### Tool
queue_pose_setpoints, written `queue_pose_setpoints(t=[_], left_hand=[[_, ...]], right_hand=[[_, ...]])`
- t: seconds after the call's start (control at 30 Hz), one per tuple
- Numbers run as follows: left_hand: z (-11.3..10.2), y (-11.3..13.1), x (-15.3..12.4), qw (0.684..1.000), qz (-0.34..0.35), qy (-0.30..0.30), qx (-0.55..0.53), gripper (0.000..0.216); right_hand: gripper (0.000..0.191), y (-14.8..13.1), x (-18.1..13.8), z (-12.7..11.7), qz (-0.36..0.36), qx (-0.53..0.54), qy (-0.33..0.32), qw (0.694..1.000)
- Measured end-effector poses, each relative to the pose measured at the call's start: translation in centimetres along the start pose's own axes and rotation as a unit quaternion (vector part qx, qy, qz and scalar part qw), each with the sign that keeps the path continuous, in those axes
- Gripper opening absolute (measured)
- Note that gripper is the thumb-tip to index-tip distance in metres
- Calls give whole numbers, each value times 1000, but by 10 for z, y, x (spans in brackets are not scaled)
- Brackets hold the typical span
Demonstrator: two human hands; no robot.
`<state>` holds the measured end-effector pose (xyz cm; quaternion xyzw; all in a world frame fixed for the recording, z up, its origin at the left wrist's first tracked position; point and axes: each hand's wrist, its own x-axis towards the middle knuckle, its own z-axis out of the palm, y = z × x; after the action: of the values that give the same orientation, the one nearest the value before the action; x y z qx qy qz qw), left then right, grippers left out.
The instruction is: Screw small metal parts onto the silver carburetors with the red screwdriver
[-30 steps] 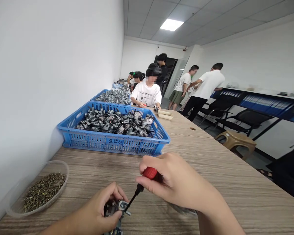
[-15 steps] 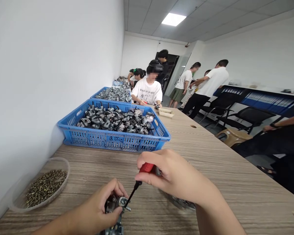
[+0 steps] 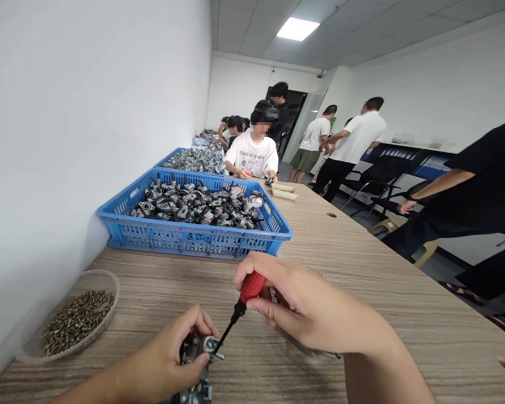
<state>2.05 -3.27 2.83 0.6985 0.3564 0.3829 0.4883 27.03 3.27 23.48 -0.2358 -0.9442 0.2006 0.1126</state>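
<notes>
My left hand (image 3: 168, 359) is closed round a small grey metal part (image 3: 197, 359) at the near edge of the wooden table (image 3: 382, 292). My right hand (image 3: 307, 306) grips a screwdriver (image 3: 242, 303) by its red handle. Its black shaft slants down to the left, and the tip rests on top of the metal part. Under my right wrist a clear dish (image 3: 320, 354) is mostly hidden.
A clear dish of small dark screws (image 3: 73, 320) sits at the left. A blue crate (image 3: 185, 238) full of metal parts stands behind my hands, with more crates farther back. Seated people work at the far end. A person in black (image 3: 467, 207) stands at the right.
My right hand has shifted its grip on the red handle, with the tip staying on the part. A person in black has walked into view from the right.
</notes>
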Motion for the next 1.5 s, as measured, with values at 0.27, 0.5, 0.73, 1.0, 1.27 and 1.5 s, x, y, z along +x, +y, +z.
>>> queue_pose_setpoints(t=[0.27,0.5,0.73,1.0,1.27,1.5], left_hand=[[0,-2,-1,1000,4,1,2,21],[0,-1,1,1000,5,3,-2,20],[-1,5,2,1000,-3,-4,-1,17],[-1,3,1,1000,-2,-4,1,18],[-1,2,0,1000,-4,-5,7,18],[0,-1,-2,1000,3,-4,-4,18]], right_hand=[[39,1,13,14,48,-174,85,980],[26,-1,1,4,16,-36,34,999],[23,15,15,8,5,13,47,999],[39,21,19,16,92,-133,75,984],[14,4,4,6,17,-9,18,1000],[28,8,14,13,26,-92,69,993]])
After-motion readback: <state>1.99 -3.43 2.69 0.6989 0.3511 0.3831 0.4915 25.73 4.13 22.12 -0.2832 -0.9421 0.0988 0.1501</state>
